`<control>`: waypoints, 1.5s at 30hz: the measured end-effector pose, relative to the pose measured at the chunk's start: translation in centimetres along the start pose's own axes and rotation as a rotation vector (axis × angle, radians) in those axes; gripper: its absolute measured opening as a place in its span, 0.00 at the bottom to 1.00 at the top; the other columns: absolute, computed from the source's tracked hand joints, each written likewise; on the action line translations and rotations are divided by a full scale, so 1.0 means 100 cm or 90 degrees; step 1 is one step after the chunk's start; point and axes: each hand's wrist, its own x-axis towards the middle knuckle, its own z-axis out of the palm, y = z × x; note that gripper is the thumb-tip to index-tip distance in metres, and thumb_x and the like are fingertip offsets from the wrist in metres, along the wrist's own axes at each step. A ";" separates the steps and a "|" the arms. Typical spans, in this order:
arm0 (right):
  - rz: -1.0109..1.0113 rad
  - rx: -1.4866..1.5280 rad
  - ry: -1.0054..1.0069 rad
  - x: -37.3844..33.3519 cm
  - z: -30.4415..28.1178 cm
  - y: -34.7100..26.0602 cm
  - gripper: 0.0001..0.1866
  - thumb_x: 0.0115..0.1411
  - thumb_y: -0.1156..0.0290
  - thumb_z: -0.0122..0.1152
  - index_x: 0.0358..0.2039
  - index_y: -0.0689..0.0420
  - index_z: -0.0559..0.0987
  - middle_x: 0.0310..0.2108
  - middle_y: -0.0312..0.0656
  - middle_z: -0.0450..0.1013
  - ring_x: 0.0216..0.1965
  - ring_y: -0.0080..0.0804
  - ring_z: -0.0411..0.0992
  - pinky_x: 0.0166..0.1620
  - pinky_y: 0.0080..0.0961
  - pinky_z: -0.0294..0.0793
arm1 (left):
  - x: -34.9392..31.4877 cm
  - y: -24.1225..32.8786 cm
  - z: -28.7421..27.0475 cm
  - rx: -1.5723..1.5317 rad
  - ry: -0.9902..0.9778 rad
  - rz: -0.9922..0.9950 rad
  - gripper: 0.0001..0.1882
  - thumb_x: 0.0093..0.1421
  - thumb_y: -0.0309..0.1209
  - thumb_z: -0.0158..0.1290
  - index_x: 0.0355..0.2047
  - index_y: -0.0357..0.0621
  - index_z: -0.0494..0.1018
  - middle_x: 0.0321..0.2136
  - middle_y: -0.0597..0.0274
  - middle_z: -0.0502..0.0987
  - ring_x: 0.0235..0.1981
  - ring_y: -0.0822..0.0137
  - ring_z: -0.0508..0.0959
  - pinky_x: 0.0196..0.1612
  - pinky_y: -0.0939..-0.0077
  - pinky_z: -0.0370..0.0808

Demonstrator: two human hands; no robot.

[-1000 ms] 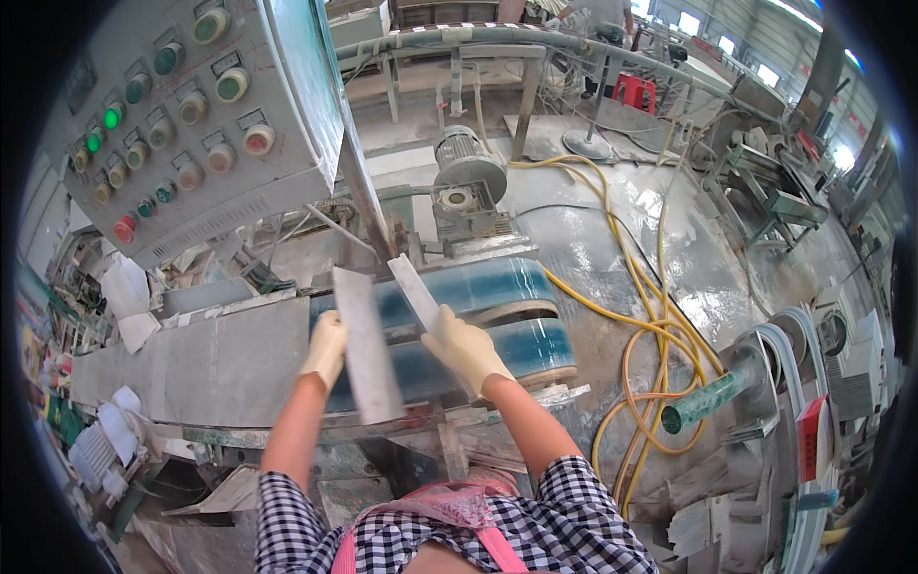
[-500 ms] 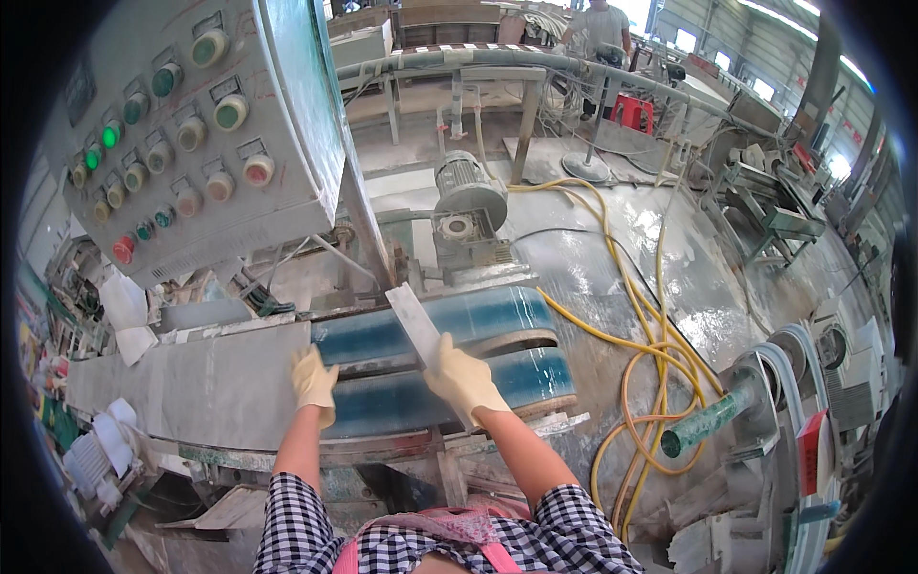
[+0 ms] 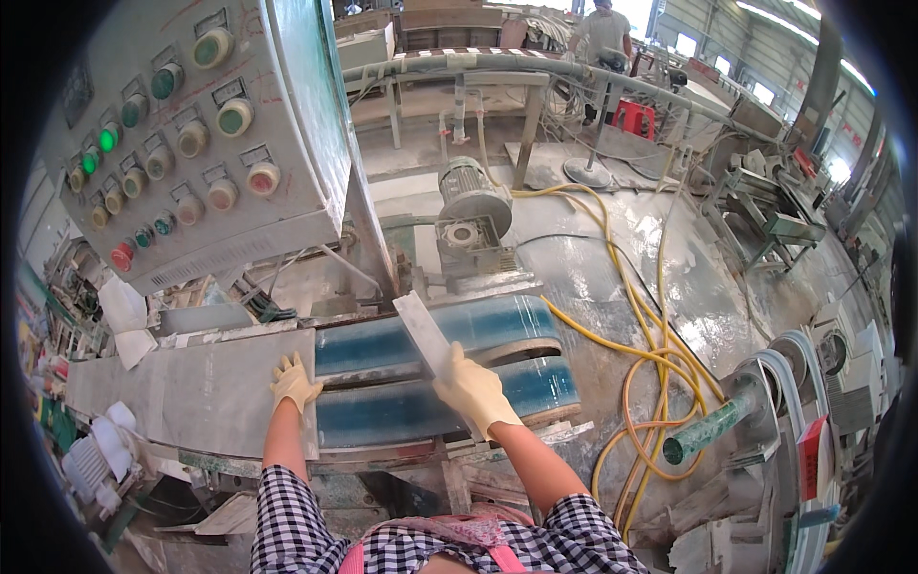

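My left hand [image 3: 295, 381], in a pale yellow glove, lies with fingers spread on a large flat grey slab [image 3: 191, 387], close to the slab's right edge. Gloved the same way, my right hand [image 3: 475, 392] is closed around a narrow, light grey strip [image 3: 421, 330] of what looks like stone or tile. The strip slants across two blue conveyor belts [image 3: 382, 342], its far end pointing away from me and to the left. My palm and fingers cover the strip's near part.
A control cabinet [image 3: 258, 182] with several buttons overhangs the far left. Behind the belts stands a motor [image 3: 470, 196]. Yellow hoses [image 3: 660, 383] tangle on the wet floor at right, near a green pipe [image 3: 708, 428]. A person [image 3: 604, 38] stands in the far background.
My left hand has moved left, from the slab's edge beside the belts onto its top. My right hand, still gripping the strip, has shifted slightly right and nearer. The view has moved a little.
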 end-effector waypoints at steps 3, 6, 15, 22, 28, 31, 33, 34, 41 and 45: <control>-0.002 -0.002 0.008 0.000 0.000 0.003 0.29 0.55 0.56 0.60 0.48 0.63 0.62 0.34 0.56 0.77 0.38 0.56 0.77 0.40 0.48 0.76 | 0.009 0.005 0.008 0.031 0.017 -0.016 0.51 0.51 0.41 0.64 0.69 0.45 0.47 0.70 0.47 0.48 0.68 0.43 0.56 0.63 0.46 0.62; -0.025 -0.010 0.040 0.000 0.001 0.006 0.29 0.55 0.56 0.60 0.47 0.63 0.63 0.33 0.56 0.77 0.37 0.56 0.77 0.40 0.48 0.76 | 0.021 -0.004 0.011 -0.052 0.067 0.005 0.40 0.55 0.33 0.59 0.65 0.40 0.53 0.60 0.39 0.64 0.59 0.43 0.69 0.59 0.50 0.69; -0.051 -0.020 0.077 -0.009 0.000 0.005 0.29 0.60 0.53 0.57 0.48 0.68 0.66 0.33 0.58 0.77 0.36 0.57 0.76 0.40 0.46 0.75 | -0.007 -0.022 -0.020 -0.757 -0.019 0.282 0.17 0.55 0.23 0.44 0.43 0.32 0.76 0.33 0.51 0.80 0.31 0.60 0.82 0.33 0.67 0.78; -0.035 -0.004 0.077 -0.011 0.002 0.011 0.35 0.62 0.45 0.52 0.52 0.68 0.66 0.38 0.61 0.76 0.41 0.59 0.75 0.44 0.46 0.74 | -0.085 0.129 0.022 -0.881 -0.134 0.255 0.09 0.57 0.26 0.49 0.35 0.33 0.75 0.29 0.59 0.78 0.28 0.67 0.79 0.31 0.72 0.76; -0.103 -0.011 0.084 -0.011 0.000 0.017 0.53 0.50 0.41 0.66 0.59 0.75 0.60 0.37 0.59 0.77 0.39 0.52 0.78 0.40 0.40 0.78 | -0.096 0.152 0.010 -0.949 -0.421 0.454 0.15 0.67 0.34 0.46 0.45 0.34 0.73 0.40 0.54 0.79 0.39 0.65 0.80 0.41 0.74 0.76; -0.034 -0.040 0.027 -0.009 -0.003 0.012 0.51 0.45 0.49 0.71 0.57 0.73 0.59 0.39 0.58 0.77 0.40 0.51 0.78 0.41 0.40 0.78 | -0.077 0.156 -0.014 -0.264 0.191 0.475 0.30 0.59 0.31 0.52 0.62 0.40 0.62 0.53 0.48 0.74 0.54 0.50 0.74 0.57 0.63 0.71; 0.005 -0.040 0.029 -0.008 -0.003 0.007 0.37 0.45 0.58 0.69 0.48 0.69 0.64 0.38 0.58 0.77 0.40 0.51 0.79 0.41 0.41 0.78 | -0.064 0.170 -0.032 0.017 0.363 0.579 0.37 0.58 0.34 0.54 0.67 0.48 0.55 0.64 0.53 0.64 0.65 0.55 0.63 0.67 0.61 0.58; 0.014 -0.032 0.043 -0.007 -0.003 0.005 0.33 0.45 0.61 0.69 0.45 0.67 0.65 0.37 0.59 0.77 0.39 0.52 0.79 0.41 0.42 0.78 | -0.059 0.176 -0.039 0.164 0.409 0.580 0.37 0.59 0.34 0.53 0.67 0.49 0.55 0.65 0.55 0.62 0.67 0.58 0.60 0.69 0.61 0.54; 0.006 -0.016 0.055 -0.007 0.001 0.011 0.32 0.46 0.60 0.67 0.45 0.66 0.64 0.37 0.58 0.76 0.40 0.54 0.78 0.42 0.43 0.78 | -0.053 0.230 -0.050 0.383 0.297 0.819 0.26 0.58 0.27 0.49 0.59 0.51 0.68 0.59 0.55 0.70 0.64 0.60 0.66 0.68 0.61 0.56; -0.059 -0.031 0.018 -0.010 -0.002 0.020 0.34 0.46 0.59 0.68 0.46 0.65 0.64 0.39 0.57 0.76 0.41 0.53 0.77 0.42 0.42 0.77 | -0.066 0.224 -0.062 0.357 0.289 0.852 0.19 0.38 0.34 0.68 0.33 0.46 0.78 0.39 0.56 0.80 0.50 0.58 0.77 0.64 0.62 0.61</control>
